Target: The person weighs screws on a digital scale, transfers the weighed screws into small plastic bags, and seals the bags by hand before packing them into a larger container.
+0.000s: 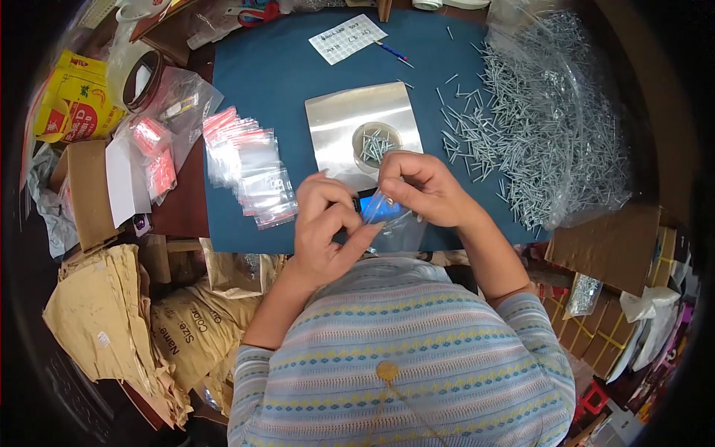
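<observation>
My left hand (325, 229) and my right hand (428, 190) are close together at the front of the table, fingers pinched on a clear plastic bag (402, 232). The bag hangs below the fingers, and its contents, if any, are hard to make out. Behind it glows the blue display of a scale (339, 123) with a shiny metal top. On the scale sits a shallow round dish (357, 153) holding several screws (378, 144), just beyond my right hand. Left of my hands, flat zip bags (257, 175) with red top edges lie in an overlapping stack.
A large heap of silver screws (555, 127), partly under clear plastic, covers the right side of the blue-green mat (283, 67). A paper with handwriting (348, 39) and a blue pen (392, 51) lie at the back. Cardboard boxes (88, 197) and brown sacks (197, 320) crowd the left.
</observation>
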Demonstrator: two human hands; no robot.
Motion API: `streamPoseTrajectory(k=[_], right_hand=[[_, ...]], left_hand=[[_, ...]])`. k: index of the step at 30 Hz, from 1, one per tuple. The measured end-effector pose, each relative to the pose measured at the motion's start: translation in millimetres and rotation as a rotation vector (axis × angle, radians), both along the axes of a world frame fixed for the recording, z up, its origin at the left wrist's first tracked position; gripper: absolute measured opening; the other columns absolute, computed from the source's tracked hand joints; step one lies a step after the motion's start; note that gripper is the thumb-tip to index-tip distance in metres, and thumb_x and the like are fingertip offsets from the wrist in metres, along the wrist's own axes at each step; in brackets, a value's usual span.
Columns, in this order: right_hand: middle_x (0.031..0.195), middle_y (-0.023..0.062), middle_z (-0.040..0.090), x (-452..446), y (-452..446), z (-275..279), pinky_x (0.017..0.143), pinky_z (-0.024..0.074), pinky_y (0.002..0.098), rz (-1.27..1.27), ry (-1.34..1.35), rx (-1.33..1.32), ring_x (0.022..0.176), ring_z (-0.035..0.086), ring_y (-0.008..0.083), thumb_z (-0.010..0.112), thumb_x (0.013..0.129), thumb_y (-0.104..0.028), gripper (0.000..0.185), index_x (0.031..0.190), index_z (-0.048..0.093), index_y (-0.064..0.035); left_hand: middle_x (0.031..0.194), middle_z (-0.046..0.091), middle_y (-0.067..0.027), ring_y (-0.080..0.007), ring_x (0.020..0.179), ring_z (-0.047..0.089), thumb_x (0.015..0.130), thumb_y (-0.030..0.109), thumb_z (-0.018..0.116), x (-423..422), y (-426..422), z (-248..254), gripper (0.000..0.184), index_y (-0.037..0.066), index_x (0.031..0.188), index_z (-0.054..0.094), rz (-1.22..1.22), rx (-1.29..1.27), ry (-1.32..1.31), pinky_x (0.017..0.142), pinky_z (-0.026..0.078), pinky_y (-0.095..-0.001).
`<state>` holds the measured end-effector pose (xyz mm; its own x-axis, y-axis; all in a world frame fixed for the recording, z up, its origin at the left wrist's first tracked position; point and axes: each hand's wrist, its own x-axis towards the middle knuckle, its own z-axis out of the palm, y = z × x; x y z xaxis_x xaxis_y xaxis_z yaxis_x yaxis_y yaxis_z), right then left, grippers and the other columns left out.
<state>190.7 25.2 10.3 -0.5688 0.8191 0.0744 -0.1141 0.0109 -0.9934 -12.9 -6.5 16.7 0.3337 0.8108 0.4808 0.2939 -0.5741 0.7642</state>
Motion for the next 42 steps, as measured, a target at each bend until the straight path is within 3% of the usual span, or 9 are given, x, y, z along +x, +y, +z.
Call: streamPoseTrajectory(k=[7, 14, 17, 19, 22, 31, 37, 40, 42], right_hand=[[0.106, 0.0078, 0.060, 19.0, 25.4, -15.6, 0.089, 0.0400, 0.0332, -0.377, -0.326, 0.314, 0.099, 0.055, 0.0209, 0.067, 0.085, -0.026, 0.031, 0.108, 0.059, -0.0064], [0.128, 0.0118, 0.054, 4.4, 24.1, -55.8, 0.106, 0.0175, 0.0545, -0.351, -0.772, 0.677, 0.124, 0.046, 0.0317, 0.078, 0.070, -0.035, 0.071, 0.129, 0.046, -0.0108], [0.124, 0.0095, 0.055, 8.1, 27.7, -51.9, 0.102, 0.0359, 0.0398, -0.340, -0.392, 0.300, 0.123, 0.047, 0.0227, 0.082, 0.068, -0.016, 0.071, 0.126, 0.043, -0.0094], [0.119, 0.0066, 0.055, 6.0, 28.1, -35.0, 0.094, 0.0437, 0.0251, -0.313, -0.026, -0.020, 0.115, 0.051, 0.0144, 0.080, 0.064, 0.001, 0.067, 0.120, 0.043, -0.0077], [0.113, 0.0061, 0.053, 6.1, 26.8, -5.8, 0.090, 0.0470, 0.0302, -0.211, -0.005, -0.115, 0.111, 0.050, 0.0158, 0.077, 0.061, 0.004, 0.065, 0.116, 0.044, -0.0055], [0.096, 0.0094, 0.055, -20.1, 11.9, 47.9, 0.068, 0.0482, 0.0404, -0.112, -0.694, 0.787, 0.089, 0.055, 0.0306, 0.069, 0.061, -0.004, 0.035, 0.093, 0.060, -0.0101], [0.102, 0.0102, 0.054, -0.2, 14.4, 49.2, 0.077, 0.0484, 0.0359, -0.157, -0.675, 0.708, 0.096, 0.055, 0.0315, 0.067, 0.059, -0.002, 0.044, 0.101, 0.059, -0.0099], [0.110, 0.0104, 0.053, 17.5, 24.4, 10.6, 0.080, 0.0476, 0.0326, -0.275, -0.360, 0.326, 0.101, 0.056, 0.0297, 0.068, 0.061, -0.004, 0.054, 0.113, 0.053, -0.0102], [0.120, 0.0092, 0.050, 27.0, 25.9, -26.6, 0.093, 0.0378, 0.0366, -0.317, -0.506, 0.291, 0.112, 0.050, 0.0278, 0.078, 0.063, -0.018, 0.070, 0.125, 0.046, -0.0125]], left_hand=[[0.106, 0.063, -0.0092, -0.0396, 0.128, 0.045, 0.075, 0.007, 0.070, -20.4, 5.5, 7.7, 0.022, 0.009, 0.067, 0.049, 0.020, -0.008, 0.184, 0.107, 0.017, -0.0571], [0.092, 0.060, -0.0124, -0.0294, 0.082, 0.059, 0.082, 0.002, 0.062, -19.4, -3.9, -11.5, 0.007, 0.002, 0.084, 0.055, -0.030, -0.280, 0.110, 0.074, 0.044, -0.0373], [0.088, 0.058, -0.0120, -0.0256, 0.062, 0.056, 0.083, 0.002, 0.063, -16.4, -4.7, -16.6, 0.008, 0.000, 0.090, 0.059, -0.032, -0.260, 0.142, 0.056, 0.044, -0.0324], [0.088, 0.057, -0.0118, -0.0246, 0.063, 0.056, 0.083, 0.001, 0.063, -10.1, -2.8, -19.2, 0.008, 0.000, 0.090, 0.060, -0.017, -0.195, 0.121, 0.056, 0.045, -0.0315], [0.091, 0.054, -0.0123, -0.0206, 0.071, 0.055, 0.083, -0.003, 0.062, -0.1, -2.7, -24.5, 0.007, -0.001, 0.090, 0.061, 0.040, -0.185, 0.063, 0.060, 0.045, -0.0285], [0.090, 0.049, -0.0128, -0.0228, 0.073, 0.054, 0.078, -0.006, 0.064, 11.2, -4.2, -24.5, 0.015, 0.002, 0.091, 0.065, 0.083, 0.017, 0.124, 0.063, 0.047, -0.0313], [0.089, 0.050, -0.0123, -0.0239, 0.076, 0.053, 0.077, -0.004, 0.066, 9.3, -3.7, -22.0, 0.013, 0.002, 0.089, 0.065, 0.064, 0.017, 0.131, 0.065, 0.046, -0.0318], [0.094, 0.051, -0.0131, -0.0238, 0.074, 0.053, 0.078, -0.002, 0.066, 5.7, -3.1, -21.1, 0.011, 0.001, 0.088, 0.065, 0.083, 0.024, 0.147, 0.065, 0.046, -0.0311], [0.099, 0.051, -0.0142, -0.0239, 0.073, 0.054, 0.079, -0.002, 0.066, 2.7, -1.4, -17.2, 0.010, 0.001, 0.088, 0.065, 0.102, 0.047, 0.133, 0.066, 0.047, -0.0311]])
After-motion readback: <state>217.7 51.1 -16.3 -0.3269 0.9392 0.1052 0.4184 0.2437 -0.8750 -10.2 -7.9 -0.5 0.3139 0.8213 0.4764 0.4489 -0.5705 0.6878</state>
